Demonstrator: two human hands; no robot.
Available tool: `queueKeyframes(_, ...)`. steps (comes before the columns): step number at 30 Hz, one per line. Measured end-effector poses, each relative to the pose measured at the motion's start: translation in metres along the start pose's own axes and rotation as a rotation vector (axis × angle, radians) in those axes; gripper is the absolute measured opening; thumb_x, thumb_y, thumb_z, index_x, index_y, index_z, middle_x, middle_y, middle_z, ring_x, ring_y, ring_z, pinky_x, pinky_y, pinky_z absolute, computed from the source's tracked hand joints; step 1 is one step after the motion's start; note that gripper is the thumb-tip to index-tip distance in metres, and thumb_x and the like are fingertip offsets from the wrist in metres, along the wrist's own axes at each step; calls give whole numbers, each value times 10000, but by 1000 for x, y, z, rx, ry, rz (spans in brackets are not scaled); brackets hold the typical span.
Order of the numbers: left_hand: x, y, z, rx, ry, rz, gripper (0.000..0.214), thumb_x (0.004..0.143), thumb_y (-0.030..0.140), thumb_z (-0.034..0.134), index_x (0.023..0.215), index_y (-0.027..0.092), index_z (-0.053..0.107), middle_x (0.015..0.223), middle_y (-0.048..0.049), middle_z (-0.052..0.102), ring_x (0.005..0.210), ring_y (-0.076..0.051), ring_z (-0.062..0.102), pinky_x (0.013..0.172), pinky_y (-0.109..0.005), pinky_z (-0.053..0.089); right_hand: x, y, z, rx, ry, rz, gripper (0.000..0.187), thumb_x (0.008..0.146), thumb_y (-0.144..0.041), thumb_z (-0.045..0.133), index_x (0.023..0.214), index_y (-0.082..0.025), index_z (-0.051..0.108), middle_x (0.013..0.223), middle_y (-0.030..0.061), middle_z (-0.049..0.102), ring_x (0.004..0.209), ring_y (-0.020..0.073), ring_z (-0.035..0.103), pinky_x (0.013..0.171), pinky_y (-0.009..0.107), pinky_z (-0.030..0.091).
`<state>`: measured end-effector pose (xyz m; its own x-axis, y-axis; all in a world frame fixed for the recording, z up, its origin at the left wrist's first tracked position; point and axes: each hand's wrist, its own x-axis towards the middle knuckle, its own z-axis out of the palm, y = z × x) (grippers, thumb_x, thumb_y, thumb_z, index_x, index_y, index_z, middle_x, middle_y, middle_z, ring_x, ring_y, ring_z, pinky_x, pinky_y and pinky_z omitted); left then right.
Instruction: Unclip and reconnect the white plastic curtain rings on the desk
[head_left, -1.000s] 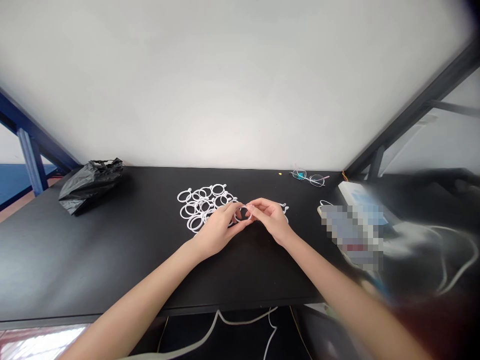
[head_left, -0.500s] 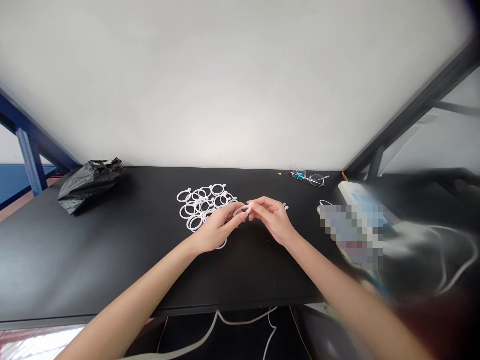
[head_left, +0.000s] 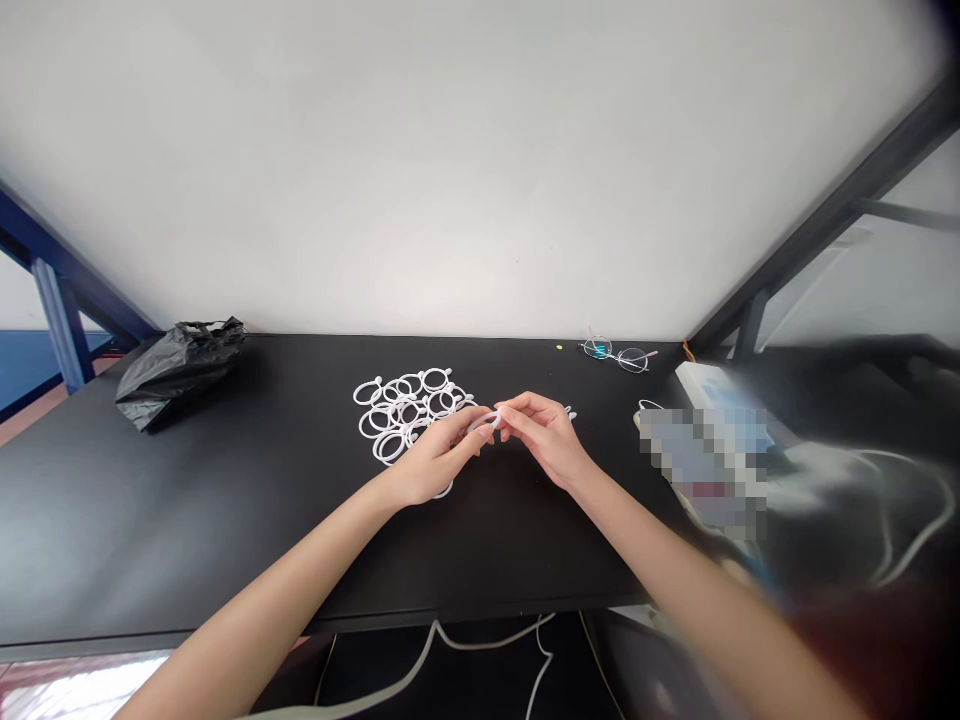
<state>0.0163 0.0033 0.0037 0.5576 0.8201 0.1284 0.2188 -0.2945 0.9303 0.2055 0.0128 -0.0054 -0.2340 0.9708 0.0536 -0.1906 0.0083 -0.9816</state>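
Between my two hands, just above the black table, is a white ring, probably plastic. My left hand is closed on its left side with thumb and fingers. My right hand pinches the ring's right end, where fingertips hide any small detail. Several more white rings, each with a small round knob or eyelet, lie in an overlapping heap beyond and left of my left hand, which covers part of them. A small white piece shows just past my right hand.
A crumpled black plastic bag lies at the back left. Eyeglasses rest near the wall, beside a tiny yellow bit. Boxes and a blurred-out item stand at the right. A pale cable hangs below the front edge.
Hardly anything differs. Both hands keep their grip on the white ring, with only a very slight shift of the fingers around it. The heap of rings lies as before.
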Motion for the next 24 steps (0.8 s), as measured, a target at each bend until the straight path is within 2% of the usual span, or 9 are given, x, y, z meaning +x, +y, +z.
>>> queueKeyframes(15,0,2,0,122,47,-8,360,997,446,362,1136,187,571,868,-29,590,745,-150,531,678,-291,451,1,4,0,-18,16,3,234,742,-394,780,815,-183,711,736,15,693,648,135,612,697,311,527)
queueKeyframes(18,-1,-3,0,243,127,28,335,986,430,404,1198,207,537,970,-47,614,861,-183,563,739,-318,470,3,4,0,2,46,23,253,747,-409,771,851,-183,726,748,20,695,668,137,622,704,307,532)
queueKeyframes(21,-1,-11,-1,436,227,97,314,972,387,451,1216,202,518,1140,-84,599,1064,-235,531,898,-387,462,6,4,-3,52,115,41,292,770,-453,738,881,-183,730,771,34,704,673,137,628,691,298,534)
queueKeyframes(24,1,-19,-2,670,279,142,287,963,348,474,1193,186,529,1212,-109,575,1116,-271,496,965,-456,430,8,4,-6,72,212,27,292,764,-460,737,825,-174,724,733,32,689,655,130,622,668,280,529)
